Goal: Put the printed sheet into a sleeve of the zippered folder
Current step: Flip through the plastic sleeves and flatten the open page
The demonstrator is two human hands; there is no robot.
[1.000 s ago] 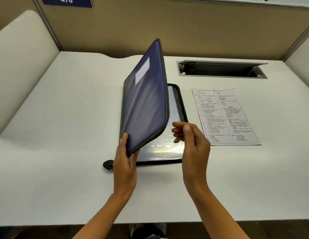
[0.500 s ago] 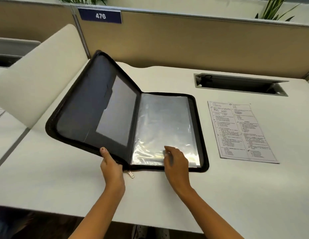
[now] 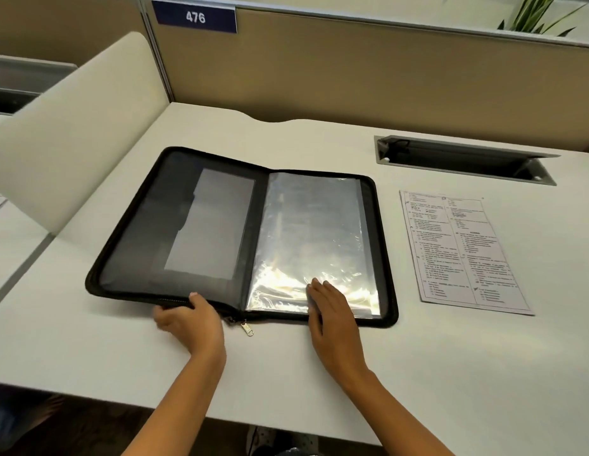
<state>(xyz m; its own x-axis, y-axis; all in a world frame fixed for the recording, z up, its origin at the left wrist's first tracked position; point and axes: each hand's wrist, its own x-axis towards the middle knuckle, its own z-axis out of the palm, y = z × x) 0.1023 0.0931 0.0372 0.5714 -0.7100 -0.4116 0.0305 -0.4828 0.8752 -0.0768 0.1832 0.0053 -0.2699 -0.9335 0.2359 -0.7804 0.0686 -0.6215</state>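
White desk (image 3: 286,373). Zippered folder (image 3: 174,225), lying open flat, mid-desk. Clear sleeves (image 3: 312,232) on folder's right half. Printed sheet (image 3: 460,251), flat, right of folder, apart. Right hand (image 3: 332,307): palm down on sleeves, grasping nothing. Left hand (image 3: 191,319): fingers curled over folder's near-left edge. Zipper pull (image 3: 247,329) at folder's spine.

Desk (image 3: 286,363) with folder (image 3: 174,232), sheet (image 3: 457,248).

Bright, even indoor light falls from overhead. Strong glare flares on the clear plastic sleeve (image 3: 314,245) at its six o'clock end. Shadows are soft. The left hand (image 3: 187,320) is slightly motion-blurred. Wide-angle bending curves the edges.
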